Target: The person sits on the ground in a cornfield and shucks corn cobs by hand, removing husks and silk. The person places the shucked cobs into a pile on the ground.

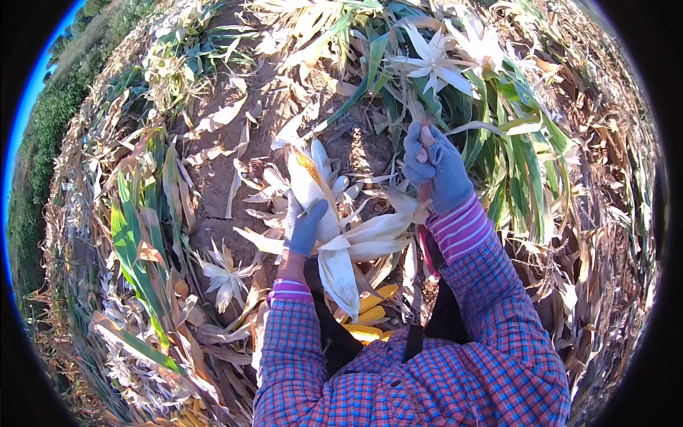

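Observation:
My left hand (pixel 304 226), in a grey-blue glove, is closed around the lower part of an ear of corn (pixel 310 171). Pale husk still wraps most of the ear, with a strip of yellow kernels showing near its tip. Peeled husk leaves (pixel 338 274) hang from its base toward my lap and spread to the right. My right hand (pixel 432 167), gloved alike, is raised to the right of the ear with its fingers curled in. Reddish-brown corn silk (pixel 425 192) sticks out below the curled fingers; the palm is hidden.
Several bare yellow cobs (pixel 370 313) lie just in front of my body. Green stalks and leaves (pixel 512 149) are heaped at the right, with opened white husks (pixel 434 60) on top. More dry husks (pixel 226 276) and leaves (pixel 135 249) cover the soil at the left.

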Demonstrator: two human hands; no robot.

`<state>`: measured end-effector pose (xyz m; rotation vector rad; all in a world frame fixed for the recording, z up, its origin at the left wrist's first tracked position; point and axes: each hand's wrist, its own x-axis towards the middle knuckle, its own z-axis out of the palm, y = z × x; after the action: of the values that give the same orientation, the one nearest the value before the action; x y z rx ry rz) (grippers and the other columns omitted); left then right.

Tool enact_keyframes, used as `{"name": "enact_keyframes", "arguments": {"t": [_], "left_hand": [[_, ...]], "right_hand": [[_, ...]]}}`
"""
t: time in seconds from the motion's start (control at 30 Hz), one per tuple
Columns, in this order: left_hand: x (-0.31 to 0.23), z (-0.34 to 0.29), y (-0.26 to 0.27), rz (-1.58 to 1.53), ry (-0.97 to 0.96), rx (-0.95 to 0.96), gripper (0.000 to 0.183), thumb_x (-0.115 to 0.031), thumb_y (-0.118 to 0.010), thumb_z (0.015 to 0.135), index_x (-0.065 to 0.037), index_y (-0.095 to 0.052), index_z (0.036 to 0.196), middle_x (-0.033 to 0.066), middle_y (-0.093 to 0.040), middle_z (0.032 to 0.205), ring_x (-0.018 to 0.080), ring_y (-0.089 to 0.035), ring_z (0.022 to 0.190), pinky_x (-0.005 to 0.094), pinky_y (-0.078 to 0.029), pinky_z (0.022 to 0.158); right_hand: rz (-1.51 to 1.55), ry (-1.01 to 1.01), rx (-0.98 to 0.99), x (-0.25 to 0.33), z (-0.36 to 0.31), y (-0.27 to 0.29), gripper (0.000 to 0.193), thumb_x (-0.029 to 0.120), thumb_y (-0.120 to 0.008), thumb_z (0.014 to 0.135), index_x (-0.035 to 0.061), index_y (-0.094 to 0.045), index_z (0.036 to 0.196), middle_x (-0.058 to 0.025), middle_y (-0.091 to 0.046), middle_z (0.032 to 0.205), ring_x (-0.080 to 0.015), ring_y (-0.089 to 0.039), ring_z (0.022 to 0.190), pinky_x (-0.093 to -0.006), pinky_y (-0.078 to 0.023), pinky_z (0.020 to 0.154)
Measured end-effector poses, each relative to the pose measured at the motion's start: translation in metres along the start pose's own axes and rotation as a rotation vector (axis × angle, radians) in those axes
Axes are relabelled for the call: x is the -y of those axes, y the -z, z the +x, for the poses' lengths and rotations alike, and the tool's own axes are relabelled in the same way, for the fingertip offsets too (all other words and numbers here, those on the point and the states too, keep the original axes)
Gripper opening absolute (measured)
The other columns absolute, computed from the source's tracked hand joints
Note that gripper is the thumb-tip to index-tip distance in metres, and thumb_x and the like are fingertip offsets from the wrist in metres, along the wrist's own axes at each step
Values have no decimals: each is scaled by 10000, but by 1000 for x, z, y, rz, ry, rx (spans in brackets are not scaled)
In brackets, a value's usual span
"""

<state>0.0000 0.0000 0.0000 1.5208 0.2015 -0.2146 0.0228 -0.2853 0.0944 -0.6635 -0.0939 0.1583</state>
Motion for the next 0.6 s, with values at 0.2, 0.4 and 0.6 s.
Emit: {"name": "enact_keyframes", "arguments": {"t": [0.2,0.4,0.6], "left_hand": [[-22,-22,-27,90,5,267,673,-150,-629,885,-31,-309,1465,78,-522,1307,167,-517,1156,317,-427,981],[-21,-29,-45,-48,49,398,669,-175,-607,903,-38,-293,1478,81,-516,1317,172,-514,1169,313,-420,986],[-9,-24,-54,-96,16,395,640,-181,-653,868,-40,-357,1418,76,-526,1269,156,-533,1110,308,-446,939]], "right_hand": [[-334,-94,-155,10,9,33,181,223,-577,967,42,-579,964,39,-506,723,-26,-406,526,-188,-332,476],[-803,-234,2,-59,7,13,424,295,-676,901,-1,-580,1188,-28,-608,924,-93,-530,814,-263,-461,729],[-828,-118,-83,-82,7,14,404,355,-648,905,13,-608,1116,-72,-635,842,-128,-562,772,-301,-463,717]]}}
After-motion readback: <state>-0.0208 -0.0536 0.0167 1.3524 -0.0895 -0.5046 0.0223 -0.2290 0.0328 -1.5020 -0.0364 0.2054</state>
